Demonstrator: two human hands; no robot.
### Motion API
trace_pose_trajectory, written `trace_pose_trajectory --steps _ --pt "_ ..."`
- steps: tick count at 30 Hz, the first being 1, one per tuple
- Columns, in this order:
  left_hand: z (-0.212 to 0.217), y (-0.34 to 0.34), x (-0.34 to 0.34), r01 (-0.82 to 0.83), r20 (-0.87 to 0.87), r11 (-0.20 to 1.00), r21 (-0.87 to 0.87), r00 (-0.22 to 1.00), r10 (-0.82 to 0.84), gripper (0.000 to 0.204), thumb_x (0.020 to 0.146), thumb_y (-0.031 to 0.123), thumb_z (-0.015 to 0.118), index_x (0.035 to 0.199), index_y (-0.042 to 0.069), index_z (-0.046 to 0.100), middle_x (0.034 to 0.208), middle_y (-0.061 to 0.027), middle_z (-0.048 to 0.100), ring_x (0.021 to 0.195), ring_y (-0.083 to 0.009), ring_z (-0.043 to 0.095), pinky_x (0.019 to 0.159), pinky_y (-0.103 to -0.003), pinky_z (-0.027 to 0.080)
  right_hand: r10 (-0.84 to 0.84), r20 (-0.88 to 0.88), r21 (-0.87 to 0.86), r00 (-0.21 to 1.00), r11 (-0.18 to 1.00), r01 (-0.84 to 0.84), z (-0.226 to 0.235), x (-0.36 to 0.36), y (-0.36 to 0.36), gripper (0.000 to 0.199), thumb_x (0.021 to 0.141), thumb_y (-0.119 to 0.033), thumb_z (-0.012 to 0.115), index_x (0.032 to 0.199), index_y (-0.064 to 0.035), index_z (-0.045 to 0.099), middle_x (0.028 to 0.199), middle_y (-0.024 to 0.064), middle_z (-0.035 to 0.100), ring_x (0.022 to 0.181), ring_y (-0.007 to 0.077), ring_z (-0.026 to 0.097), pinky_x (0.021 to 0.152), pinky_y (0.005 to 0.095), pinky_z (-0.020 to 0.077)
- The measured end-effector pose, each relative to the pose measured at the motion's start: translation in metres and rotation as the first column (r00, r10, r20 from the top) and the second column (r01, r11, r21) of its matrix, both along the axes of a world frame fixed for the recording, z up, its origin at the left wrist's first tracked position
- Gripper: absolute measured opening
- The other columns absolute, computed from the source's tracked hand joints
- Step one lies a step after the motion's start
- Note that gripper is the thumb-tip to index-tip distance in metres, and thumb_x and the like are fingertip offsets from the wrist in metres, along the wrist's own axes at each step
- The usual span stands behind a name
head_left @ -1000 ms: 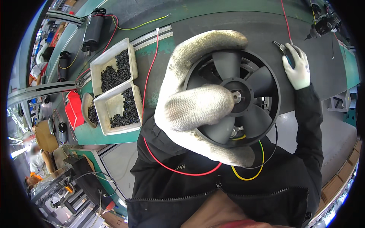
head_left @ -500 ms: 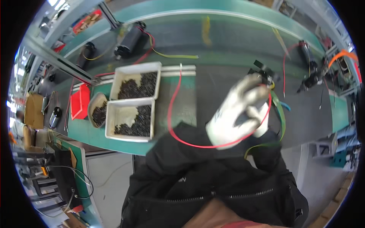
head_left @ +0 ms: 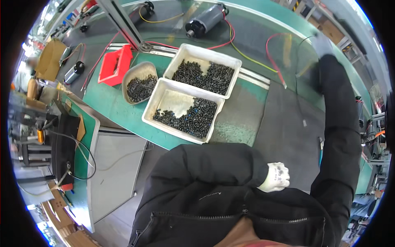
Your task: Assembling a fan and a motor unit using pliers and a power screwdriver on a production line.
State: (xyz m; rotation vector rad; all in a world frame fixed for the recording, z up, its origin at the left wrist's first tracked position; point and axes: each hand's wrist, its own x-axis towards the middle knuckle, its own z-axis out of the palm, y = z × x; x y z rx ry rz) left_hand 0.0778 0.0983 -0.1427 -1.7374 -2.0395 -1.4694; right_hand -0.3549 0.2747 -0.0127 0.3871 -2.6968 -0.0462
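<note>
My left hand [head_left: 276, 177], in a white glove, is close to my chest over the near edge of the bench. Its fingers are curled in and the palm is hidden. My right arm stretches far across the bench; the gloved right hand [head_left: 323, 44] is blurred at the far edge, so its grip does not show. A thin black cable [head_left: 299, 92] with a pale connector runs down the bench from beside that hand. Left of it, a red wire [head_left: 268, 50] loops to a pale tip. A grey cylindrical motor [head_left: 207, 19] with red and yellow-green wires lies at the back.
Two white trays [head_left: 168, 127] of small black parts stand left of centre, beside a smaller tan tub [head_left: 129, 76] and a red bin [head_left: 108, 74]. A metal post [head_left: 119, 22] rises behind them. Another motor [head_left: 74, 73] lies at the left.
My hands were together at the bench's right by a dark part with wires; now they are apart, left drawn near my chest, right reaching far. The view has turned.
</note>
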Motion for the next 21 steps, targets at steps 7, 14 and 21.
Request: trace_pose_trajectory --steps 7,14,21 --pt "0.037 -0.018 -0.037 0.370 0.157 0.815 -0.447 0.929 -0.335 0.008 0.079 0.023 0.063 0.079 0.016 0.069 0.075 -0.0034 0.067 0.074 -0.0211 0.066 0.069 -0.032 0.049 0.697 0.575 -0.759 0.429 0.650 -0.038 -0.004 0.111 -0.320 0.054 0.095 -0.047 0.045 0.116 0.0011 0.061 0.101 0.0172 0.067 0.081 0.0265 0.066 0.081 0.0356 0.0504" --pt "0.002 0.017 -0.031 0.462 0.461 0.856 -0.233 0.827 -0.321 0.026 0.093 0.027 0.054 0.097 0.006 0.068 0.088 -0.0085 0.069 0.085 -0.0246 0.066 0.080 -0.035 0.051 0.508 0.448 -0.389 0.735 0.851 -0.351 -0.012 0.103 -0.409 0.055 0.093 -0.042 0.038 0.101 0.0043 0.067 0.105 0.0252 0.066 0.100 0.0408 0.062 0.092 0.0440 0.0459" --pt "-0.004 0.009 -0.028 0.388 0.304 0.895 -0.221 0.899 -0.315 0.025 0.088 0.028 0.056 0.095 0.008 0.069 0.090 -0.0111 0.068 0.086 -0.0281 0.065 0.079 -0.039 0.049 0.483 0.634 -0.462 0.604 0.863 -0.205 -0.048 0.067 -0.460 0.056 0.087 -0.044 0.044 0.120 -0.0014 0.061 0.128 0.0193 0.058 0.115 0.0365 0.057 0.098 0.0417 0.0432"
